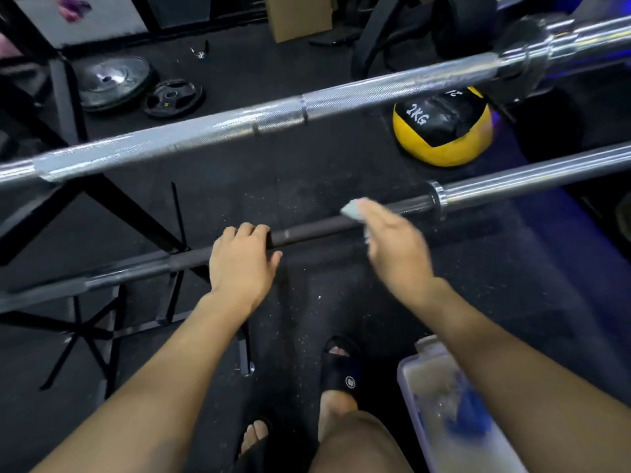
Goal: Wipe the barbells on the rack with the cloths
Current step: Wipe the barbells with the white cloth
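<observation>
The black barbell [307, 230] lies across the lower level of the black rack [102, 199], running from the left edge of the frame up to its chrome sleeve [532, 179] at the right. Above and behind it, a silver barbell [239, 128] crosses the whole view on the rack's upper level, its knurled shaft rising toward a thick collar at the top right. Below both bars is the dark rubber floor [341, 165]. On the floor under the silver barbell sits a yellow and black medicine ball [444, 131] marked 2KG, and toward the far left lie two weight plates [143, 85] side by side. A clear plastic tub [423, 387] stands on the floor at the bottom right, beside the person's sandalled foot [341, 370], with something blue and blurred inside it. The left hand [239, 264] grasps the black barbell's shaft, fingers curled over the top of it. The right hand [396, 247] is just right of it along the same shaft, pinching a small pale cloth [353, 209] at its fingertips, and the cloth touches the bar near the sleeve's inner collar; this hand is motion-blurred
</observation>
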